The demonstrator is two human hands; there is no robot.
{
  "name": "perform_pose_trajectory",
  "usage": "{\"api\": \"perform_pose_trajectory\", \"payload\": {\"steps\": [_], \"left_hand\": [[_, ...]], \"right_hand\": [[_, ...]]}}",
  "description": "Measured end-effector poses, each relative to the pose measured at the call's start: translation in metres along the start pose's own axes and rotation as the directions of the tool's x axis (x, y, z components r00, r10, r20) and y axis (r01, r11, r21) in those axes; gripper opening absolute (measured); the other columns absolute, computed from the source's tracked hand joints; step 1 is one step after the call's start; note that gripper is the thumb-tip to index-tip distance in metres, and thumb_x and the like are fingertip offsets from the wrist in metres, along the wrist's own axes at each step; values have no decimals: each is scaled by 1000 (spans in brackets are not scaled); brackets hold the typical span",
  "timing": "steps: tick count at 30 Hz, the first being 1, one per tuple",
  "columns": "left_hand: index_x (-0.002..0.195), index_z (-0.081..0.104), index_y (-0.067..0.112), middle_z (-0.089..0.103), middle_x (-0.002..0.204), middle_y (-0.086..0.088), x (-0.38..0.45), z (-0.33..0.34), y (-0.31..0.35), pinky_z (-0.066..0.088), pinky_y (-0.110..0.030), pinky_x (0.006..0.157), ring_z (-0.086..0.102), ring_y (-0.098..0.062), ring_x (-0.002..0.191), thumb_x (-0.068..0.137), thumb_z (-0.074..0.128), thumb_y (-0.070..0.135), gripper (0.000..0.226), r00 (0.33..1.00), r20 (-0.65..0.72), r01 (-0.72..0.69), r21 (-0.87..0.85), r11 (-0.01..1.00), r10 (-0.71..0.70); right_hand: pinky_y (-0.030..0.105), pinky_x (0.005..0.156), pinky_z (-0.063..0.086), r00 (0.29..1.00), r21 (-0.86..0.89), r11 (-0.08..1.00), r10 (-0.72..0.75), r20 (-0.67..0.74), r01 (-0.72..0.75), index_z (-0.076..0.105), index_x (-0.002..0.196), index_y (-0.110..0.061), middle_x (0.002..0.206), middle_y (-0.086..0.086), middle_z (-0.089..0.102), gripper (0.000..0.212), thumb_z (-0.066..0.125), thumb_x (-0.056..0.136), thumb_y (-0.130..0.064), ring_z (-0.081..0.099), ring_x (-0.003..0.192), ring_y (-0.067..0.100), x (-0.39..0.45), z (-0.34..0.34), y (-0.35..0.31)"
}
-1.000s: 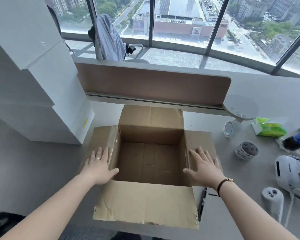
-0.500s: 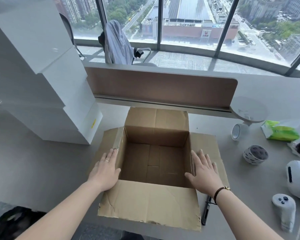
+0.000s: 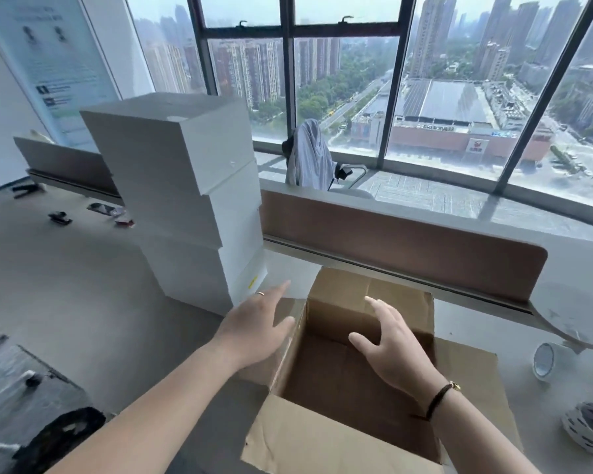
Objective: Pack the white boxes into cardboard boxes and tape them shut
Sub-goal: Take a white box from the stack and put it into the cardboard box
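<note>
Left hand (image 3: 254, 328) open, fingers straight, near white boxes (image 3: 185, 200), right hand (image 3: 391, 347) open, empty, above cardboard box (image 3: 339, 446)

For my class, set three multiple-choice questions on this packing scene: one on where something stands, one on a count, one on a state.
1. Where is the stack of white boxes relative to the cardboard box?
A. To its left
B. Inside it
C. To its right

2. How many rolls of tape lie at the right?
A. None
B. Two
C. Five

3. What does the cardboard box hold?
A. White boxes
B. Tape
C. Nothing

Key: 1 A, the stack stands left of it; 2 B, a white roll and a patterned roll; 3 C, its bare bottom shows under the open right hand.
</note>
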State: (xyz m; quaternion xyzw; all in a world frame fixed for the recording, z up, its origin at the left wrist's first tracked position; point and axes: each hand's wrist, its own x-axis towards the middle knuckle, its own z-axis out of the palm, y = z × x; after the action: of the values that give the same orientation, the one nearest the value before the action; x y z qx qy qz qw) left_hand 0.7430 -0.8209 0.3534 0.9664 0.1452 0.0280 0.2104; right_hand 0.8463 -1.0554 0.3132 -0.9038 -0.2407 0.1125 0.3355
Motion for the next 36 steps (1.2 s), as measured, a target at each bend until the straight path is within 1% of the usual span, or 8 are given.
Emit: {"api": "perform_pose_trajectory", "payload": {"steps": [10,18,23,26,29,31,33,36], "left_hand": [[159,23,27,39,159,4,30,-138,-35,28,-33,117,37,-16,145,99,57,40,71,927,-339,-143,73,987,160],[157,29,26,39,159,2,95,-250,-135,34,-34,116,39,-18,145,96,61,40,71,867,-479,-144,15,989,133],[153,39,21,41,157,-2,138,-308,-198,29,-31,115,38,-20,144,95,63,43,67,823,-562,-125,-35,992,84],[150,43,21,44,154,-3,164,-334,-238,34,-37,113,39,-23,142,94,63,47,65,795,-606,-62,-96,993,-9],[150,41,16,44,154,-10,191,-352,-272,35,-39,112,41,-28,141,94,62,49,68,818,-560,27,-187,982,-129],[152,39,14,44,155,-12,211,-359,-290,37,-38,109,46,-30,138,95,61,49,71,869,-459,62,-272,960,-186],[153,38,14,44,156,-10,229,-362,-303,37,-36,108,47,-28,138,96,61,49,71,920,-344,60,-353,934,-189],[151,45,16,46,154,-4,248,-363,-316,37,-34,109,46,-23,138,93,66,47,69,935,-295,28,-493,870,-198]], "right_hand": [[15,107,24,957,-23,963,-270,-105,269,30,156,-33,157,-12,35,76,70,91,-43,34,143,4,79,-17,-165],[20,105,27,925,-103,937,-347,-152,335,32,156,-25,156,0,42,77,70,91,-43,40,141,15,168,-9,-296],[28,109,34,933,-9,956,-290,-216,295,35,154,-24,154,6,46,76,71,90,-46,45,140,21,222,5,-350],[37,115,37,961,177,963,-161,-226,203,34,155,-22,155,12,45,81,70,89,-52,46,140,25,250,16,-369],[36,115,37,973,304,942,-82,-215,146,34,155,-17,153,14,46,83,71,89,-49,46,140,23,269,28,-377],[30,105,45,973,349,923,-90,-214,162,44,148,-19,137,3,61,69,74,90,-40,57,126,16,274,33,-382],[26,96,51,974,414,892,-106,-201,182,52,138,-23,120,-7,70,55,76,89,-32,67,110,9,275,35,-387],[29,100,51,974,465,863,-115,-194,194,55,133,-29,115,-13,72,54,80,85,-35,70,105,4,278,34,-388]]}}
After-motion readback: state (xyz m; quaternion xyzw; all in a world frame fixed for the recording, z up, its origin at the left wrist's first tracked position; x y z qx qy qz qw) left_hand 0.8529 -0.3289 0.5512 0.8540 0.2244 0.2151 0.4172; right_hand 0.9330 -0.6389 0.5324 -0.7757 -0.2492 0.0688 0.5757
